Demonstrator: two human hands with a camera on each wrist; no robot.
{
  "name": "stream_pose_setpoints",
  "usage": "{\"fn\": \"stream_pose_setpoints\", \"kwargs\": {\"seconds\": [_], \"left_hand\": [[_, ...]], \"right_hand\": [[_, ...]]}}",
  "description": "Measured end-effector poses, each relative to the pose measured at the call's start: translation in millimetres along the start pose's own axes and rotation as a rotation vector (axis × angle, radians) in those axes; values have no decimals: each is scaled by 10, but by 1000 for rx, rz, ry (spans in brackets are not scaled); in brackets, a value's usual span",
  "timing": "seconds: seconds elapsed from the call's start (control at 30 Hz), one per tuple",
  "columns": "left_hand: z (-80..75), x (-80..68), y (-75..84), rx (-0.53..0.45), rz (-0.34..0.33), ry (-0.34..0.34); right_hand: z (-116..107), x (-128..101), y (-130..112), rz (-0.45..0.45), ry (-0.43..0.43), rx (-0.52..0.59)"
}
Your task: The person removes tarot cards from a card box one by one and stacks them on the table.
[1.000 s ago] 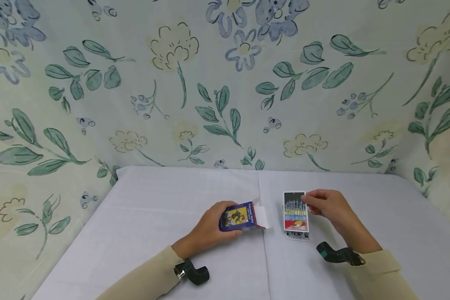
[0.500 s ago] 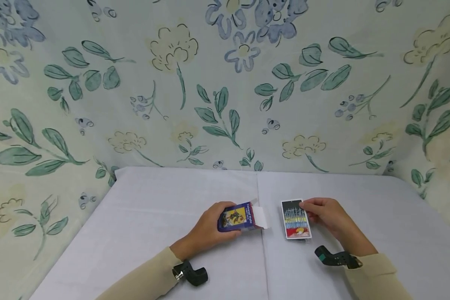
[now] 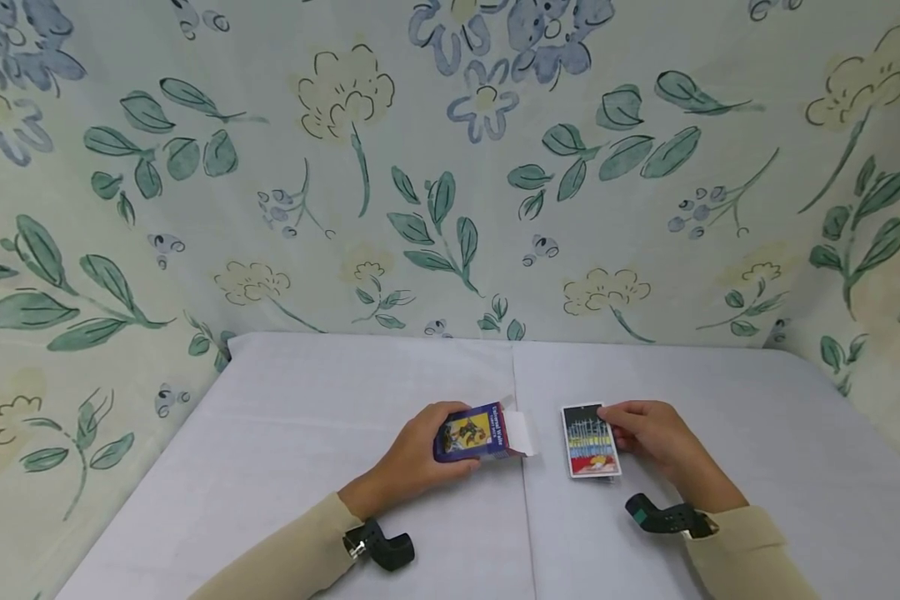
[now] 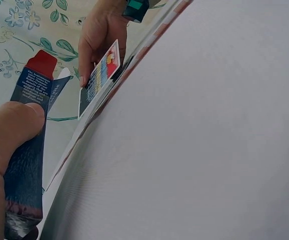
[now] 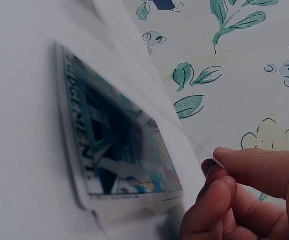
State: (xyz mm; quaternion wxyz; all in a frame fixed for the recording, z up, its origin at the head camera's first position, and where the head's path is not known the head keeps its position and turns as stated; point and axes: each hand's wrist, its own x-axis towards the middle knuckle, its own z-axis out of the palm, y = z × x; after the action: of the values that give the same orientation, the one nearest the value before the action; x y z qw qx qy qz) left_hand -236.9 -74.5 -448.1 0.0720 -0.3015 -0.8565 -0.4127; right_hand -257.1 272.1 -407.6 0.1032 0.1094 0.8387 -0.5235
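My left hand (image 3: pixel 418 450) grips a blue tarot card box (image 3: pixel 467 435), with the thumb along its edge in the left wrist view. The box's end flaps stand open, a white one (image 3: pixel 520 433) facing right. Between thumb and forefinger, my right hand (image 3: pixel 656 429) pinches the upper right edge of a tarot card (image 3: pixel 591 443) showing swords on a black, yellow and red picture. Below that card lies a Judgement card (image 5: pixel 119 140), blurred in the right wrist view and almost wholly covered in the head view. It seems to lie on other cards; their number is hidden.
A white cloth (image 3: pixel 330 392) with a seam down its middle covers the table. Floral fabric (image 3: pixel 450 208) hangs behind and at both sides. Each wrist wears a black camera mount, one (image 3: pixel 381 546) on the left and another (image 3: pixel 667 514) on the right.
My right hand has drawn the swords card toward me and slightly left, so it now hides nearly all of the card beneath. The left hand and box have barely moved.
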Motion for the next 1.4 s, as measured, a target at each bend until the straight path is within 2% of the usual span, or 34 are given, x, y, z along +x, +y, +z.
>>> {"fn": "stream_pose_setpoints", "kwargs": {"seconds": [0.17,0.4,0.63,0.9,1.17,1.4], "left_hand": [[7,4,0,-2,-9,0],[0,5,8,-1,1,1],[-8,2,17,-15,-28,-2],[-8,6,11,-11,-19,-2],[-8,4,3,-6,-22,-5],[-12,2,14,0,-41,-11]], "right_hand": [[31,-15,-7,-6,23,-43],[94,6,2,-39,65,-173],[168,-1,-26,-47,119,-272],[199,-64,-83,-48,140,-277],[185,-19,-51,-57,136,-254],[182,-17,-43,-82,154,-293]]}}
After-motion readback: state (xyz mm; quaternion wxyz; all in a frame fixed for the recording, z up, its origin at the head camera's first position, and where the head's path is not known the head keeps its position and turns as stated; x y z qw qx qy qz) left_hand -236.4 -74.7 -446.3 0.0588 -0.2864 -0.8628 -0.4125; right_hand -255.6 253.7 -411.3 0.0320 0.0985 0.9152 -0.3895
